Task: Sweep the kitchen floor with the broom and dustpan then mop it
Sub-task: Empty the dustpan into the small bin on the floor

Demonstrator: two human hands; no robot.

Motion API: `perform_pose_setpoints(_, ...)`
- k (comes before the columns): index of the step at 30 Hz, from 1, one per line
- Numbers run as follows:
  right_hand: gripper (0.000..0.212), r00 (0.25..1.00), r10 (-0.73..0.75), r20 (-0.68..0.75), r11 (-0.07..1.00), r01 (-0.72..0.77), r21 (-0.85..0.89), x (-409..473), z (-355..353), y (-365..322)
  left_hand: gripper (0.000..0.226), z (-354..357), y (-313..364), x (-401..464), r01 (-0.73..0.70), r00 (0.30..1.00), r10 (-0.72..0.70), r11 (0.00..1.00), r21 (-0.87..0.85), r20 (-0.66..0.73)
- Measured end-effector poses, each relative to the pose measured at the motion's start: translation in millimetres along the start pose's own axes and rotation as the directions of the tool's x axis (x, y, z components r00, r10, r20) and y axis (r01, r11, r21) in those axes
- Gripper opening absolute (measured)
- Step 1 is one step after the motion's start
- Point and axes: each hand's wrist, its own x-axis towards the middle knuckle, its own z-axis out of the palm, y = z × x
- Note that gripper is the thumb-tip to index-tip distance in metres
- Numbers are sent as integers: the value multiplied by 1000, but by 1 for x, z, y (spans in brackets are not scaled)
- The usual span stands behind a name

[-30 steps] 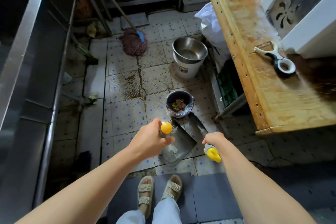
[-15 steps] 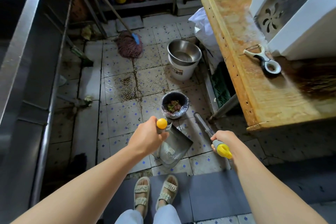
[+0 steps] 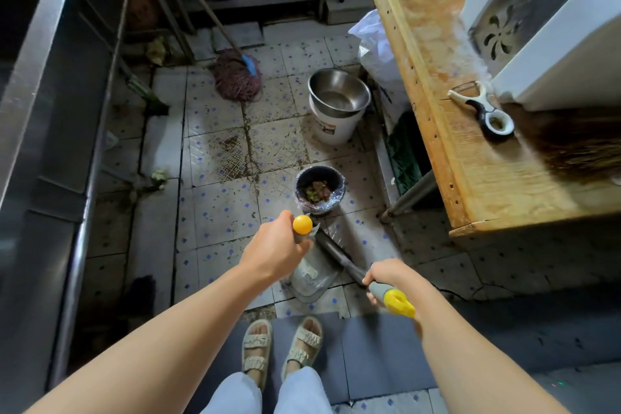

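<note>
My left hand [image 3: 279, 250] grips the upright dustpan handle, which ends in a yellow ball [image 3: 302, 224]. The grey dustpan [image 3: 312, 279] rests on the tiled floor just ahead of my feet. My right hand [image 3: 391, 276] grips the broom's grey handle with its yellow end [image 3: 398, 302]. The dark broom shaft [image 3: 336, 254] slants across the dustpan toward a small lined bin [image 3: 319, 191] that holds food scraps; the broom's head is hard to make out. A reddish string mop [image 3: 237, 77] lies on the floor at the back, its pole leaning up to the left.
A white bucket with a steel bowl [image 3: 337, 101] stands right of the mop. A wooden table [image 3: 470, 178] with a peeler [image 3: 487, 107] fills the right side, a steel counter [image 3: 50, 111] the left. Dirt stains the tiles [image 3: 235, 158]. A grey mat [image 3: 369, 346] lies underfoot.
My right hand has drawn the broom handle back toward me and to the right, so the shaft now lies across the dustpan. My left hand has stayed on the dustpan handle.
</note>
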Motion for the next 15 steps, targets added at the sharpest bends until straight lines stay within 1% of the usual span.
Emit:
perform_pose_setpoints(2,42,1000,-11,-4,1000,11,-8,-6,-8,3,27,0,-2,-2,3,1000,-3,1000,-3,5)
perform_pose_setpoints(5,36,999,-25,-42,998,27,50,-8,-19,6,24,-3,-9,-7,4,1000,-4,1000,-7,6)
perform_pose_setpoints(8,8,997,-20,-80,997,26,77,-6,-26,4,24,-7,-18,-13,20,1000,-20,1000,-24,-5)
perform_pose_setpoints(12,19,994,-9,-113,989,26,143,11,-25,-2,26,-11,-29,-14,35,999,-35,999,-7,-25)
perform_pose_setpoints(15,21,995,-14,-103,995,24,100,16,-11,-6,26,-9,-32,-13,12,999,-11,999,34,-32)
